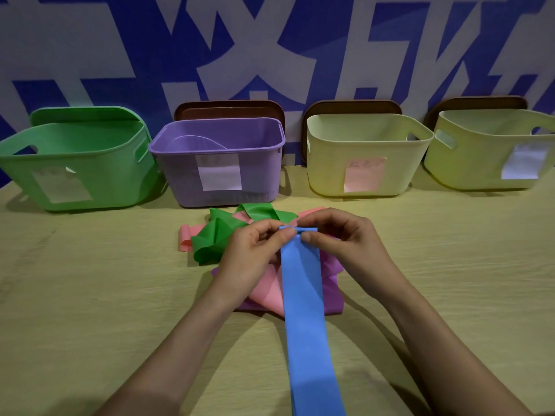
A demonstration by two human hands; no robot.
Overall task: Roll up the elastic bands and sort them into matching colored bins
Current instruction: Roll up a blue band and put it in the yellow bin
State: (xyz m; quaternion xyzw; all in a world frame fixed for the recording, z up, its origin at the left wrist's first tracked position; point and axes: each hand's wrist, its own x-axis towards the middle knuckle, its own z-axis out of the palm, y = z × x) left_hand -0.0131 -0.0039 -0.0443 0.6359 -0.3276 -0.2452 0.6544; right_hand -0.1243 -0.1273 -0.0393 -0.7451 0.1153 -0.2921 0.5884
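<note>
A long blue elastic band (303,301) runs from the table's near edge up to my hands, its far end folded into a small roll. My left hand (255,250) and my right hand (339,238) both pinch that rolled end between thumb and fingers. Under and behind my hands lies a pile of bands: a green band (216,235), a pink band (267,292) and a purple band (332,292). At the back stand a green bin (75,163), a purple bin (216,145), and two pale yellow bins (366,145) (492,145), each bearing a paper label.
Brown lids (228,109) lean against the blue and white patterned wall behind the bins. The wooden table (90,295) stretches bare to the left and right of the pile.
</note>
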